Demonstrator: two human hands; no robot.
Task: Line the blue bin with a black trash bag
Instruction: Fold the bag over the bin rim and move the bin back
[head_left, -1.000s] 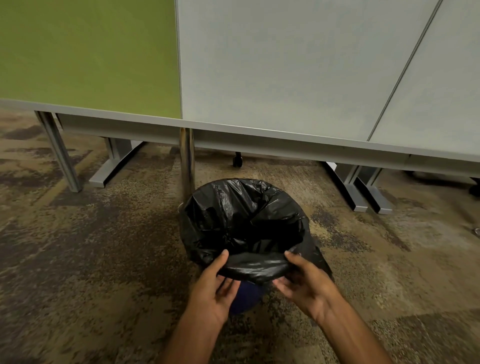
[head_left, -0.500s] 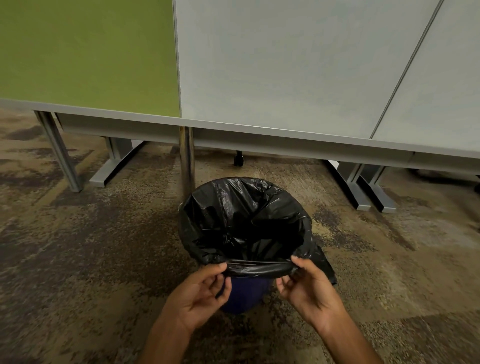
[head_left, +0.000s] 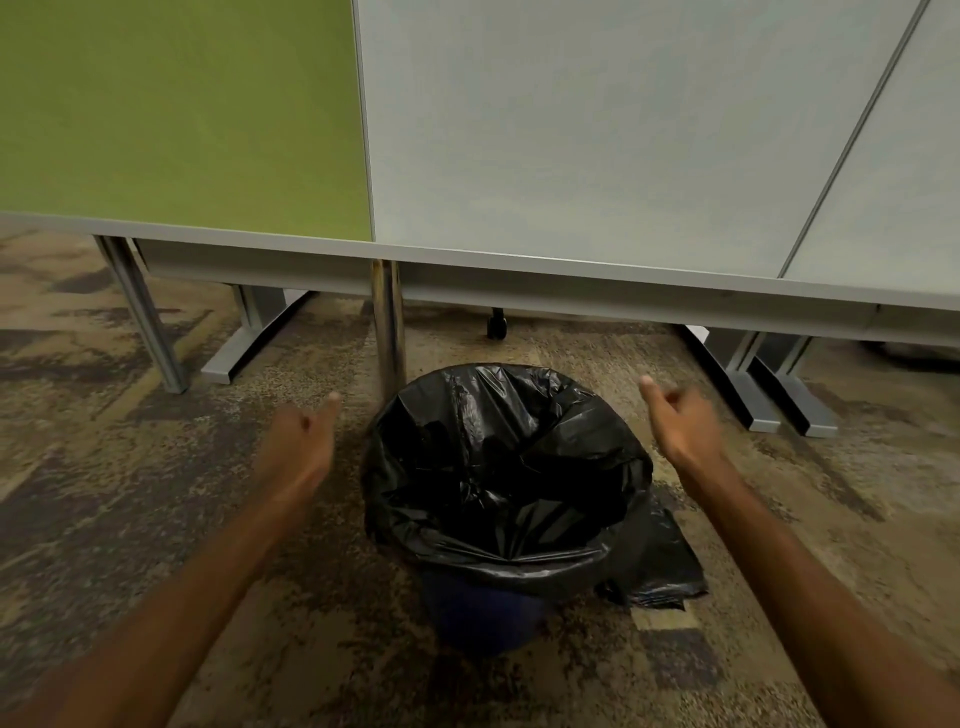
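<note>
1. Head view: the blue bin stands on the carpet between my forearms, black trash bag folded over its rim.
2. My left hand and right hand flank the far rim, both apart from the plastic, fingers loosely curled, thumbs out, holding nothing.
3. Spare bag hangs low on the right, nearer my right hand, so I judge that side needs tucking next.

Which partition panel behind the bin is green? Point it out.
The green panel, far left, behind the left hand. The two panels to its right are pale grey.
</note>
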